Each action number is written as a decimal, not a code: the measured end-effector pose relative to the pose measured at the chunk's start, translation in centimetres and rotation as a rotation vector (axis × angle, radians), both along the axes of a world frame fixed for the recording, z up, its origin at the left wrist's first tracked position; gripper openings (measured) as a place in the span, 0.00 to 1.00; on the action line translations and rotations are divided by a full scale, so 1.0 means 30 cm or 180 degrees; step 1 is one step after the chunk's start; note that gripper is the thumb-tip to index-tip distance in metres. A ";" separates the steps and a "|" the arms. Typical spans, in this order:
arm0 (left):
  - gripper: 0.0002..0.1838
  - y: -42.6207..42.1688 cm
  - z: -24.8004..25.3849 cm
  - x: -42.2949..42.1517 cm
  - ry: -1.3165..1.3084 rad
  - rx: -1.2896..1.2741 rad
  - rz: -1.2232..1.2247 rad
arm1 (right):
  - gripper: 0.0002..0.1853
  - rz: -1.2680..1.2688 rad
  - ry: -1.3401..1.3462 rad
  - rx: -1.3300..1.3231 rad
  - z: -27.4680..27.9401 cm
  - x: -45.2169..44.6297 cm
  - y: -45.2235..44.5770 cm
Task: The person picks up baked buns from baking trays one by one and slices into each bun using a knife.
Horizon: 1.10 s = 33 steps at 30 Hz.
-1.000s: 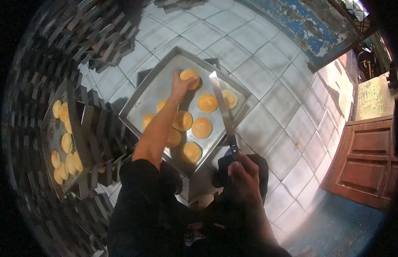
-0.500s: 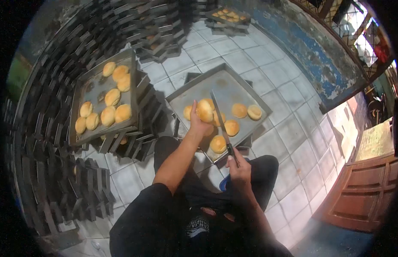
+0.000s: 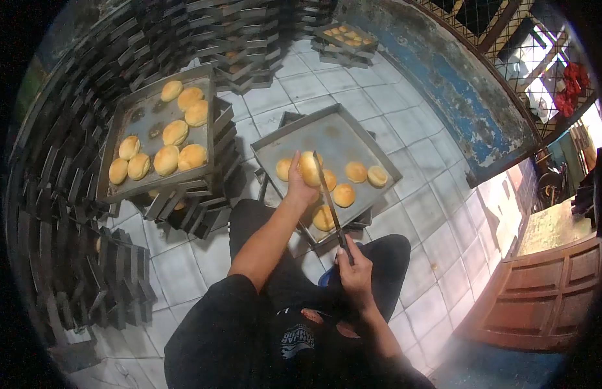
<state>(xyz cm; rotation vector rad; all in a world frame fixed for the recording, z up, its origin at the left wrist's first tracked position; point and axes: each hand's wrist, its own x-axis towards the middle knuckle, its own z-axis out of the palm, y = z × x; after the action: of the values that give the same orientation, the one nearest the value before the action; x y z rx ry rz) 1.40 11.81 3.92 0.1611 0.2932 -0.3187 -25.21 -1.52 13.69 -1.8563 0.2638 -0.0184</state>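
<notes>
A round golden bun [image 3: 308, 170] sits in my left hand [image 3: 303, 191], its fingers wrapped around it above the tray. Gripped by its dark handle, a long knife [image 3: 329, 198] is in my right hand [image 3: 355, 266]. The blade points up and away from me, and its far end lies against the right side of the bun, or just in front of it; I cannot tell whether it cuts in. Below is a square metal tray [image 3: 372, 139] holding several more buns, among them one bun [image 3: 377, 176] with a paler top at the right.
At the left, another tray [image 3: 145, 123] of buns rests on a stack of trays. Tall stacks of dark trays [image 3: 74, 162] line the left side. A smaller tray of buns [image 3: 346, 35] stands far back. White floor tiles [image 3: 430, 214] reach to a peeling blue wall [image 3: 437, 84].
The knife has shifted left, bringing its blade up to the bun in my left hand. My right hand has moved slightly down and left. The view has tilted a little.
</notes>
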 end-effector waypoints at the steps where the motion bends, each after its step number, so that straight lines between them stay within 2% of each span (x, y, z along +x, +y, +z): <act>1: 0.25 -0.003 -0.005 0.001 0.0009 -0.0010 0.0006 | 0.25 -0.0005 0.0001 -0.0041 -0.012 -0.002 -0.004; 3: 0.25 -0.008 0.016 -0.008 0.0225 0.0204 0.0081 | 0.25 -0.0004 0.0012 -0.0087 -0.016 -0.003 -0.004; 15: 0.25 -0.003 0.008 -0.001 0.0337 0.0029 -0.0031 | 0.24 0.0053 -0.0143 -0.0352 0.011 0.010 0.017; 33: 0.24 -0.020 -0.001 -0.004 0.0252 0.0001 -0.0034 | 0.22 -0.0087 -0.0196 -0.0703 -0.046 0.019 0.006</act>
<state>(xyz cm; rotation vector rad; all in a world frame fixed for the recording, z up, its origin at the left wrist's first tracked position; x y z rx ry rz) 1.30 11.21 3.90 0.1505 0.3709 -0.3360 -24.65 -1.33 12.30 -2.0676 0.2525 -0.1278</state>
